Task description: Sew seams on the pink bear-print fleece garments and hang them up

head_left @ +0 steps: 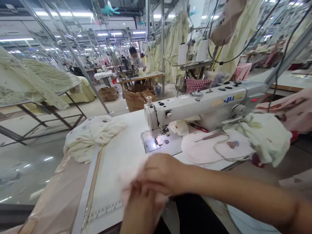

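Both hands are close together over the front of the white sewing table [109, 169], gripping a piece of pale pink fabric [127, 182] that is smeared by motion. My right hand [163, 172] reaches in from the right and closes over the top of the fabric. Below it, my left hand [142, 198] has its fingers pressed together on the same piece. Just beyond them stands a white sewing machine [185, 109], its needle area lit. To the right of the needle lie pale pink cut pieces [200, 146], one bearing a small brown motif [233, 144].
Cream printed fabric [95, 135] is heaped at the table's left edge, and more cream fabric [265, 133] bunches at the right. Red-handled snips [198, 126] lie beneath the machine arm. Behind are cardboard boxes [137, 99], thread cones [182, 53] and another person [136, 61] at a machine.
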{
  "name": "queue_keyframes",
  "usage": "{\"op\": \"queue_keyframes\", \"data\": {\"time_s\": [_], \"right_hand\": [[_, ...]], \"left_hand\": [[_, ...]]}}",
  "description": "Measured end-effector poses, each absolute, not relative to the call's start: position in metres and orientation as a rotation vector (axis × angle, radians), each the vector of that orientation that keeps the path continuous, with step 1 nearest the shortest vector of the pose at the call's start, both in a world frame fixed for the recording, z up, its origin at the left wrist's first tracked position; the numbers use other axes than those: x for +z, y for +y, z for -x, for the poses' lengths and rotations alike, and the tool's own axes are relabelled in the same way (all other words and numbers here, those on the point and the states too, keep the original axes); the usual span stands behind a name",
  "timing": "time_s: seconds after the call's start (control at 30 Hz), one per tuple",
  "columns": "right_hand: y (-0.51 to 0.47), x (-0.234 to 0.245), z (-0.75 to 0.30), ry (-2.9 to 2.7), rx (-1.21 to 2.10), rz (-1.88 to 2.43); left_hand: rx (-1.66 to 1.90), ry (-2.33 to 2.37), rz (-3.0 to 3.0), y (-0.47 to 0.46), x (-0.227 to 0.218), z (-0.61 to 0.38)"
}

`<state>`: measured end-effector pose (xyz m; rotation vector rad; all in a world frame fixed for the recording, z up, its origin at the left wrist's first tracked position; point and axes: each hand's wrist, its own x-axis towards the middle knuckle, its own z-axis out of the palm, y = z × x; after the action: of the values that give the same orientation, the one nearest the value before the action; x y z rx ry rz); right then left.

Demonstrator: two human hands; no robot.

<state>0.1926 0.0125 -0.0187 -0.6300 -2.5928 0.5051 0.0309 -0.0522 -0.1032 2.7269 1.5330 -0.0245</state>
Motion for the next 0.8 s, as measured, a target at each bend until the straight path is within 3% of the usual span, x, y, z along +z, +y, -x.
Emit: {"op": "queue_keyframes", "data": {"time_s": [0.13, 0.2, 0.3, 0.43, 0.6, 0.8], "right_hand": [[-0.053, -0.084, -0.235, -2.460, 1.504, 0.735], [-0.073, -0.130, -0.238, -2.153, 1.758, 0.899], [-0.085, -0.176, -0.214, -1.490, 1.843, 0.994], [-0.089, -0.179, -0.199, -1.025, 1.846, 0.856], [-0.098, -0.170, -0.233, -0.788, 1.758, 0.916], [-0.107, -0.178, -0.246, -0.873, 1.831, 0.830]], "left_hand": [[-0.207, 2.033, -2.433, -0.011, -0.097, -0.042], [-0.224, 2.072, -2.382, -0.006, -0.091, -0.055], [-0.183, 1.983, -2.413, -0.007, -0.087, -0.073], [-0.026, 1.819, -2.584, -0.008, -0.092, -0.052], [-0.036, 1.887, -2.520, -0.002, -0.080, -0.015], [0.001, 1.739, -2.563, 0.010, -0.063, -0.077]]}}
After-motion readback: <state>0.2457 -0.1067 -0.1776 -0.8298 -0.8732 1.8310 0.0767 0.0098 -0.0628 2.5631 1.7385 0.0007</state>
